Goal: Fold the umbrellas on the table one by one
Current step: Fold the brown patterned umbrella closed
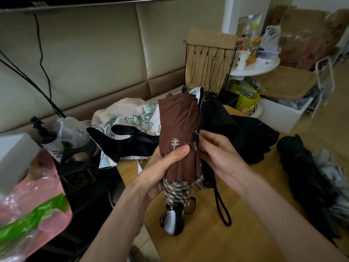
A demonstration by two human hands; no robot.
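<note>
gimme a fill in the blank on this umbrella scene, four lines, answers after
1. The left hand and right hand hold a ___ umbrella.
2. Its silver handle points ___.
3. The print on the white umbrella behind is ___.
4. The wrist loop lying on the table is ___.

Answers: brown; down; green; black

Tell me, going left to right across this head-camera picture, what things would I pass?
Pink bag → floral umbrella → brown umbrella → middle black umbrella → rightmost black umbrella.
</note>
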